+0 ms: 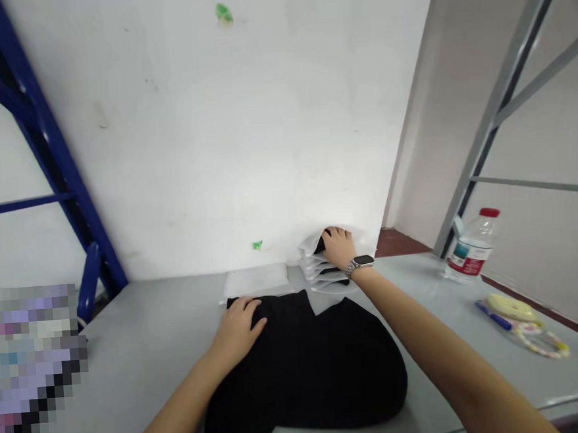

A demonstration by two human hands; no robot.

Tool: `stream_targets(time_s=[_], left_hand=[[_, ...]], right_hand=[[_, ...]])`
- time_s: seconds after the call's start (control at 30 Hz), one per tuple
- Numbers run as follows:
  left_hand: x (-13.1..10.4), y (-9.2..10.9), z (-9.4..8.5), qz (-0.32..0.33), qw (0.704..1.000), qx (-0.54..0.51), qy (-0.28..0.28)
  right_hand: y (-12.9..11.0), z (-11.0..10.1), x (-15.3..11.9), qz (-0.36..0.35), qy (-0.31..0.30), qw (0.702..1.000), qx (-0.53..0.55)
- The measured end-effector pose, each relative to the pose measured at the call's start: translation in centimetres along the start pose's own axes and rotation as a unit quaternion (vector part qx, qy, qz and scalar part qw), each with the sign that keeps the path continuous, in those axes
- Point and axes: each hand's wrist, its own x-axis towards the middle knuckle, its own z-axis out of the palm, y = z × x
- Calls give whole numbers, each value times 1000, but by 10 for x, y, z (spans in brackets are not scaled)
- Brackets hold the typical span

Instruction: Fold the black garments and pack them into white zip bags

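A black cloth garment (309,367) lies spread on the grey table, with a notch in its far edge. My left hand (240,325) rests flat on its upper left part, fingers apart. Farther back, a stack of translucent plastic bags (315,267) with black folded pieces inside stands against the wall. On top of this stack lies my right hand (339,246), its fingers spread over the uppermost bag, where some black material shows. A flat pile of translucent bags (254,280) sits left of the stack, just beyond the garment.
At the right stand a water bottle (472,246) with a red cap, a yellow coiled tape (510,308), a blue pen-like item (494,315) and a beaded loop (545,347). A white wall (225,148) closes off the back. Blue metal framing (51,141) rises at the left; a blurred patch covers the lower left.
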Motion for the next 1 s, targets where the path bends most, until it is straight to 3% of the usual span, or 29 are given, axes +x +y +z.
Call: stream_targets(time_s=[0.13,0.2,0.23,0.3,0.33,0.37,0.47,0.63,0.73,0.87,0.93,1.0], left_hand=[[0,10,-8,-12,998,-56,1],[0,19,-14,-46,980,-188,-39],[0,24,-16,-73,951,-291,-74],[0,31,-18,-136,860,-479,-113],[-1,33,-18,-166,827,-529,-96],[-1,34,-17,-190,818,-539,-58],[2,25,-14,-237,844,-477,61],[40,-13,-32,-244,899,-346,116],[74,-30,-47,-220,937,-238,129],[89,-35,-51,-133,976,-115,130],[80,-33,-46,-69,991,-75,92],[67,-33,-37,-9,998,-45,36]], right_hand=[[-12,-4,1,0,4,999,-53],[-28,-10,-9,-28,10,997,-67],[-38,-13,-18,-61,12,996,-69],[-60,-15,-40,-169,13,983,-62],[-69,-15,-53,-237,16,970,-51],[-78,-14,-66,-299,19,953,-39],[-87,-10,-100,-403,52,913,-16],[-62,-8,-128,-504,138,848,86],[-49,-11,-131,-437,156,869,170],[-41,-14,-123,-211,155,925,274],[-38,-16,-116,-68,163,921,348],[-36,-18,-108,58,171,885,428]])
